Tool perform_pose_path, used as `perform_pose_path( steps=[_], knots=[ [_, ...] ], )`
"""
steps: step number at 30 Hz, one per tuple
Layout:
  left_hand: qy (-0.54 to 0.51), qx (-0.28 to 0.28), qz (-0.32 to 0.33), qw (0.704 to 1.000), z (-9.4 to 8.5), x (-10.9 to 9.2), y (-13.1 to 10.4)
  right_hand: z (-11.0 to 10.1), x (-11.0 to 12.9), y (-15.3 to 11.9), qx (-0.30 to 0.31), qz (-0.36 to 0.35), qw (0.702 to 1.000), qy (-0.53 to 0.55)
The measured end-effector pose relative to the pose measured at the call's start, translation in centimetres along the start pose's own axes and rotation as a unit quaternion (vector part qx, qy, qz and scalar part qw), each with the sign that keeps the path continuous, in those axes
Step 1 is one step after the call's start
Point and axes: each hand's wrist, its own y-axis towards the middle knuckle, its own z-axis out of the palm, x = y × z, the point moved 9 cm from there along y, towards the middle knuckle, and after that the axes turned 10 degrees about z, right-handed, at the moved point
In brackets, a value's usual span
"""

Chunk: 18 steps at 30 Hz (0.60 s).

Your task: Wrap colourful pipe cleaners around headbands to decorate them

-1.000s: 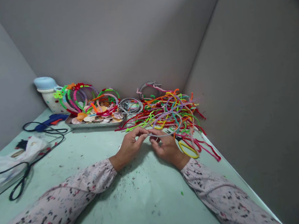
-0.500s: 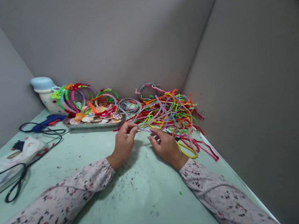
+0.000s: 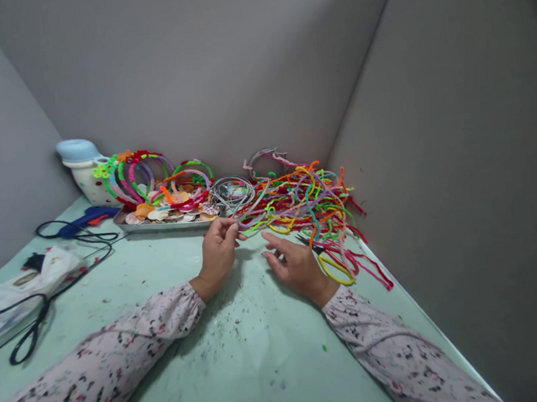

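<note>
My left hand (image 3: 219, 249) is closed, thumb and fingertips pinching one end of a purple pipe cleaner (image 3: 248, 225). The strand runs from the fingertips toward the pile, where I cannot follow it to its other end. To the right, my right hand (image 3: 295, 263) is held with fingers apart and nothing between them. A tangled heap of colourful pipe cleaners (image 3: 297, 201) lies just beyond both hands. Scissors with yellow and red handles (image 3: 337, 269) rest beside my right hand, their dark blades partly under the heap.
At the back left, a metal tray (image 3: 170, 226) carries shells and several fuzzy wrapped hoops (image 3: 141, 155). Grey wire rings (image 3: 233, 193) lie between tray and heap. Farther left are a cup with a blue lid (image 3: 77, 148), a blue tool (image 3: 79, 222), a black cable (image 3: 46, 304) and a white plastic bag (image 3: 59, 268).
My right hand has let go of the purple pipe cleaner and its fingers have spread. My left hand, still pinching the strand, has shifted slightly left and the strand's loop has dropped.
</note>
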Motion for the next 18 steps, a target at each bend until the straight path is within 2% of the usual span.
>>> perform_pose_path(
  steps=[3, 5, 9, 11, 13, 15, 18],
  knots=[
    [-0.020, 0.018, -0.008, 1.000, 0.5, -0.2, -0.2, 0.4, 1.2, -0.1, 0.033, -0.061, 0.997, 0.016],
    [-0.038, 0.039, -0.009, 0.998, 1.1, -0.5, -0.4, 0.8, 0.8, 0.1, 0.041, -0.053, 0.998, 0.012],
    [-0.068, 0.096, -0.016, 0.993, 2.4, -1.0, -0.9, 0.8, -1.9, 0.8, 0.005, 0.048, 0.998, 0.029],
    [-0.078, 0.125, -0.029, 0.989, 3.1, -1.0, -1.2, 0.6, -3.2, 1.0, -0.006, 0.107, 0.992, 0.071],
    [-0.082, 0.149, -0.044, 0.985, 3.6, -0.9, -1.5, 0.3, -3.7, 1.0, -0.011, 0.134, 0.984, 0.115],
    [-0.081, 0.163, -0.056, 0.982, 3.9, -0.8, -1.7, -0.5, -3.2, 1.1, -0.030, 0.111, 0.983, 0.141],
    [-0.075, 0.171, -0.072, 0.980, 4.0, -0.4, -1.9, -1.5, -1.2, 1.0, -0.044, 0.021, 0.988, 0.145]
  ],
)
